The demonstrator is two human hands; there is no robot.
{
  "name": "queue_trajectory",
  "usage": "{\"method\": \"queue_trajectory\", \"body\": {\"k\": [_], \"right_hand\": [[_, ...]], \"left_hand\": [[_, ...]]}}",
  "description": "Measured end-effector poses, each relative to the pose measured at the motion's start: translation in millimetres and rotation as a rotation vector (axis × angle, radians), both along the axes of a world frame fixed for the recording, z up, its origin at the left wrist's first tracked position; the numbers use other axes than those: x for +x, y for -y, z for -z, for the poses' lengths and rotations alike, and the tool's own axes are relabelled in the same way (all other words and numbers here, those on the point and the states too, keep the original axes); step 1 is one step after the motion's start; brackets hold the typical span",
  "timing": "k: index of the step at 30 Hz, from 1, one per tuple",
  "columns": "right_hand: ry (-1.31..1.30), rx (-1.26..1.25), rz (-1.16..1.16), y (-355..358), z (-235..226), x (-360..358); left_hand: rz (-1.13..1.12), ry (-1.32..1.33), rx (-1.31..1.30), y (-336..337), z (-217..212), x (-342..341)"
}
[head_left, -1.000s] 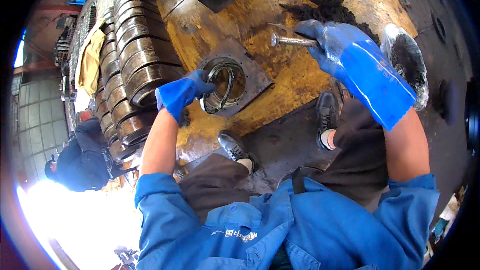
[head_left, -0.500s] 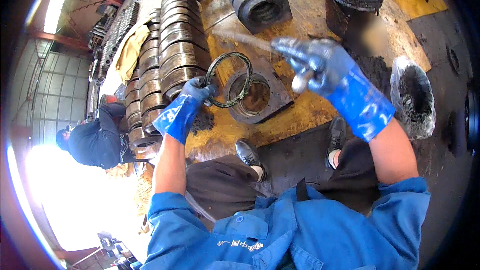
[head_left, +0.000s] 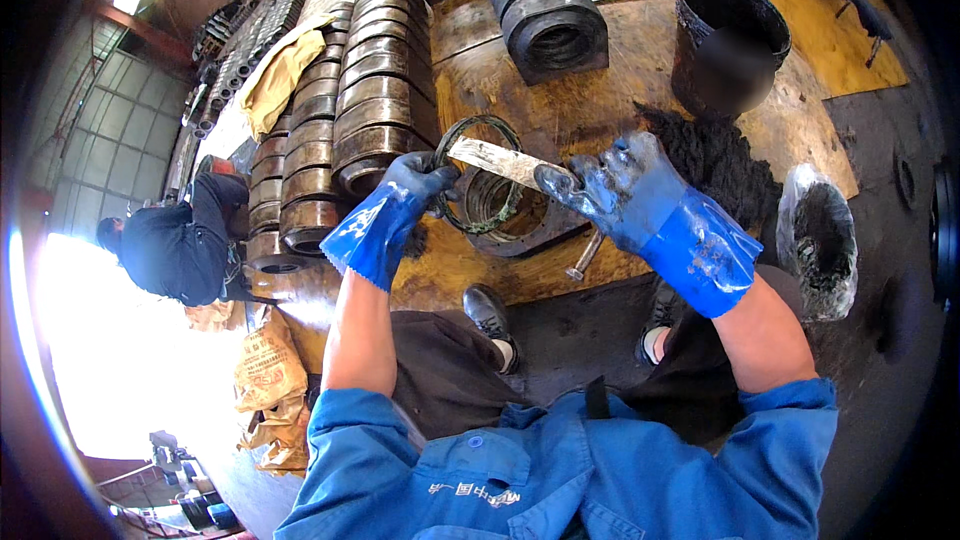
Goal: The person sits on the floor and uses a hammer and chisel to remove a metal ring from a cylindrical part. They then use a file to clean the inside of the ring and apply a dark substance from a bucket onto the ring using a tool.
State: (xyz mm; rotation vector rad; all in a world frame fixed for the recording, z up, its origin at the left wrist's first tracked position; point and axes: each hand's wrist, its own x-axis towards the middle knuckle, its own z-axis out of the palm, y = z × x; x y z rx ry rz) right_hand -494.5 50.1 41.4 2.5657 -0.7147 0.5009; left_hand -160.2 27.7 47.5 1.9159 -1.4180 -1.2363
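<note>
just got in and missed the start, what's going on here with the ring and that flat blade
A person in blue rubber gloves crouches over a greasy yellow-brown work surface. The left hand holds up a thin dark ring, lifted above a round metal part lying flat below it. The right hand grips a flat metal blade whose tip reaches the ring. Rows of metal rings are stacked on the left, a black bucket stands at the back, and another person crouches at far left.
</note>
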Motion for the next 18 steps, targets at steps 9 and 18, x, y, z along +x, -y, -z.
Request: {"method": "queue_trajectory", "body": {"k": [9, 18], "right_hand": [[0.017, -0.054, -0.025, 6, 6, 9], [0.029, -0.078, -0.053, 12, 8, 9]], "left_hand": [[0.017, -0.031, 0.015, 4, 9, 5], [0.023, -0.021, 0.009, 6, 17, 12]]}}
